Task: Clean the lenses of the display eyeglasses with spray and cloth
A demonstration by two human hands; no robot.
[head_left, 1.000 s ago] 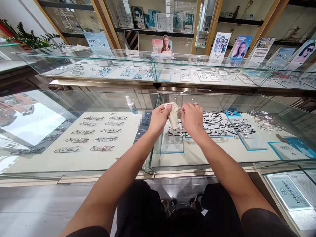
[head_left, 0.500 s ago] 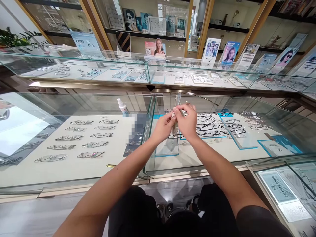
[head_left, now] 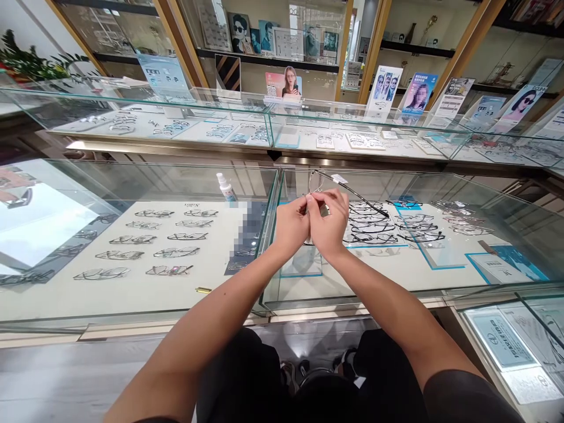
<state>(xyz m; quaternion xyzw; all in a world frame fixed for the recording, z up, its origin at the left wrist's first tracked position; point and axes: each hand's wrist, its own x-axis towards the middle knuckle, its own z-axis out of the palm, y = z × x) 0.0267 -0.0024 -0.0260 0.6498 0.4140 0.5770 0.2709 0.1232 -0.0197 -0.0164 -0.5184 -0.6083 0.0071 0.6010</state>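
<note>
A pair of thin-rimmed eyeglasses [head_left: 362, 198] is held up above the glass counter, between both hands. One lens rises over the fingertips, and a dark temple with a white tag [head_left: 338, 178] stretches out to the right. My left hand [head_left: 292, 228] is closed at the frame with its fingers curled inward. Pressed up against it, my right hand [head_left: 328, 222] pinches the frame, thumb and fingers forming a loop. The other lens is mostly hidden by the hands. Behind and below the right hand, rows of dark eyeglasses [head_left: 374, 238] lie in the case.
A white spray bottle [head_left: 225, 188] stands to the left of the hands. Inside the left case lie several eyeglasses [head_left: 176, 252] in two columns. A second glass showcase [head_left: 176, 150] runs behind. Advertising cards [head_left: 384, 91] stand on it. Another person's hands [head_left: 17, 183] appear at far left.
My hands have turned inward, so their backs show more. The eyeglasses have rotated, with the temple now slanting lower and looking larger. The view has shifted slightly left.
</note>
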